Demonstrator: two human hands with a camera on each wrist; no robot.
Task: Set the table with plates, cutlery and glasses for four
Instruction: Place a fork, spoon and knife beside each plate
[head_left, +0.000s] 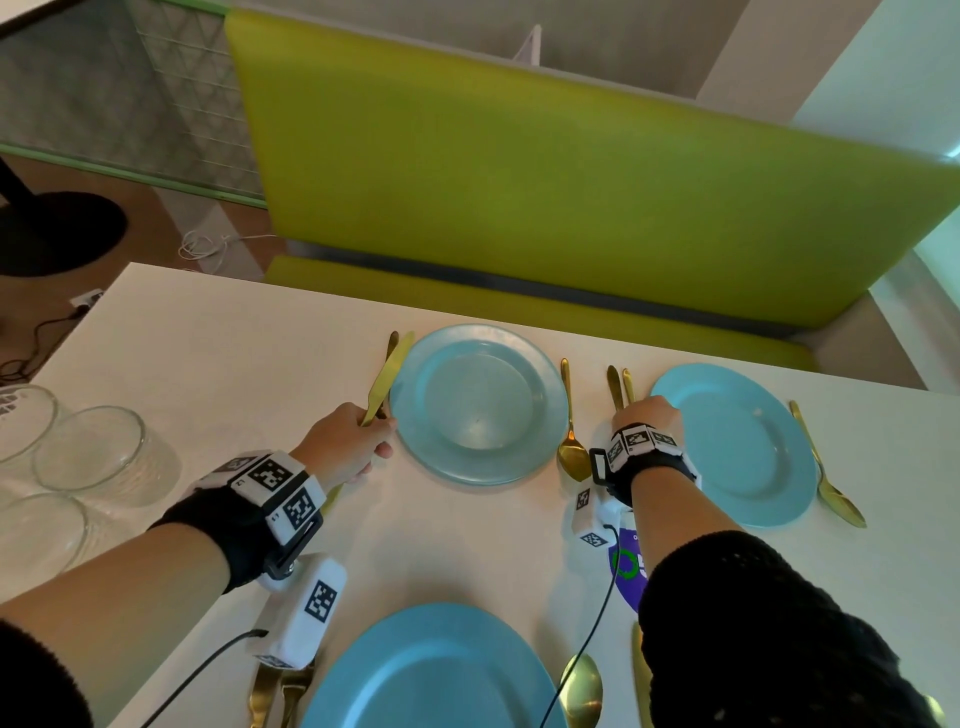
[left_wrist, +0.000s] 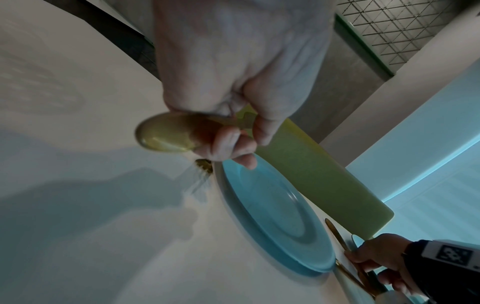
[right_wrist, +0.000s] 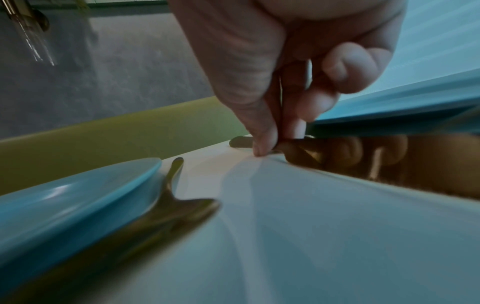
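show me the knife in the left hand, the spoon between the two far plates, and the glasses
knife (head_left: 385, 375), head view, middle of the blade
spoon (head_left: 573, 457), head view, on its bowl
glasses (head_left: 93, 447), head view, wall of the middle glass

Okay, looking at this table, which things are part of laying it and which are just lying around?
Part of the job:
blue plates
gold knife gripped by the left hand
gold cutlery pinched by the right hand
gold spoon
glasses

Lying about:
green bench
white cable on the floor
purple sticker

Glossy gold metal knife (head_left: 387, 381), clear glass (head_left: 88, 449)
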